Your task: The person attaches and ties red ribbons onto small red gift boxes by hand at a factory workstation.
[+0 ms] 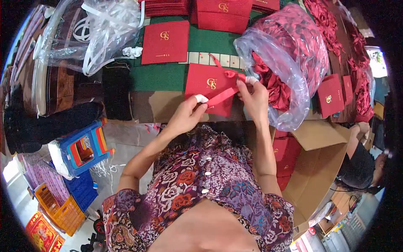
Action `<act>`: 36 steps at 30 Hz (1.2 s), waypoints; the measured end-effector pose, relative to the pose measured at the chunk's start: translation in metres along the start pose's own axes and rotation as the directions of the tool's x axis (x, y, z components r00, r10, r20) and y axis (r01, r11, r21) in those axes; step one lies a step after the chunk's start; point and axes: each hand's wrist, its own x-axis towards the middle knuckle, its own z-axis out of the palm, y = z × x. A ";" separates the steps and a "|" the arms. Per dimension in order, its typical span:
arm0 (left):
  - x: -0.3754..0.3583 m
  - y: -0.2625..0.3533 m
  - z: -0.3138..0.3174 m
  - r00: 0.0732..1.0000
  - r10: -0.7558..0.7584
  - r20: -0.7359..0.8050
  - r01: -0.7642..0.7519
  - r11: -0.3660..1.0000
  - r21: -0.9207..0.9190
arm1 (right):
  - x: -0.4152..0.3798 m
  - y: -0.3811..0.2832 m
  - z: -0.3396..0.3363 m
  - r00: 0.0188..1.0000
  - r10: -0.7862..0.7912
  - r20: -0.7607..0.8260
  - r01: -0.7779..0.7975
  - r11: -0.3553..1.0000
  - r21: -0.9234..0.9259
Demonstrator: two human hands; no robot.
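The left hand (187,116) has its grip pinched on one end of a red ribbon (222,97), and the right hand (255,100) pinches the same ribbon near its looped part, stretching it slantwise between them. The ribbon is above a red pouch (196,82) with gold lettering, which lies at the near edge of the tabletop (157,79), just left of a clear plastic bag (299,110) filled with red ribbon pieces (289,42).

a head-worn camera faces forward and down, near both hands (186,116) (256,100).
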 end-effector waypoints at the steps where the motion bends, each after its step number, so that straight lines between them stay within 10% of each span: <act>1: 0.001 0.001 -0.007 0.998 0.051 -0.038 -0.048 0.994 0.096 | -0.004 -0.002 -0.001 0.987 -0.152 -0.042 0.136 0.954 -0.266; 3: 0.007 -0.001 -0.015 0.993 0.084 -0.085 -0.072 0.989 0.126 | -0.013 -0.011 -0.001 0.938 -0.330 -0.104 0.201 0.764 -0.613; 12: 0.036 0.009 -0.034 1.000 -0.018 0.024 0.025 0.937 -0.347 | -0.015 -0.039 0.039 0.700 -0.621 0.352 0.711 0.650 -0.268; 19: 0.046 0.024 -0.050 0.996 -0.063 0.061 0.078 0.953 -0.292 | -0.008 -0.019 0.050 0.783 -0.523 0.337 0.617 0.723 -0.311; 24: 0.063 0.033 -0.055 0.879 0.354 -0.320 -0.178 0.866 0.468 | 0.005 -0.015 0.057 0.813 -0.565 0.144 0.579 0.755 -0.308; 27: 0.073 0.023 -0.053 0.820 0.542 -0.182 -0.200 0.569 0.798 | 0.010 -0.016 0.065 0.887 -0.458 0.061 0.451 0.830 -0.329; 36: 0.069 0.023 -0.043 0.801 0.565 -0.198 -0.256 0.622 0.740 | 0.015 -0.003 0.082 0.899 -0.436 0.033 0.404 0.800 -0.443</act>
